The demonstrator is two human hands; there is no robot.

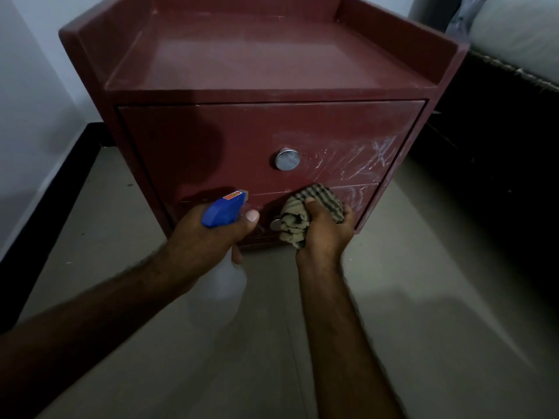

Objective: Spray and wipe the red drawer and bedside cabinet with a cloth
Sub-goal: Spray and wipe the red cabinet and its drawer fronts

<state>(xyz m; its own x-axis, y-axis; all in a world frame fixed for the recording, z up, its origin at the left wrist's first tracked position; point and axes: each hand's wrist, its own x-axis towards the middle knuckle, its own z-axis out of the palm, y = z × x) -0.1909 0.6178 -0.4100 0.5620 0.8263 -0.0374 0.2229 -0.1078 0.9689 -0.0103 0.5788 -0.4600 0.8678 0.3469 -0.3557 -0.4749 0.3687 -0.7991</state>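
While left hand [208,237] grips sprayer [222,210], fingers [237,256] curled round neck, thumb up beside blue head, nozzle points at cabinet front. Right hand [325,234] clutches bunched checked cloth [302,214], fingers closed round it; cloth at seam between top drawer [196,146] and bottom drawer [361,196], contact unclear. Bottom knob [274,224] half hidden behind cloth; top knob [287,159] above. White smears on drawer fronts, right side. Red cabinet [272,55] stands on floor [438,313]; bed [514,37] just right, wall [30,116] left.
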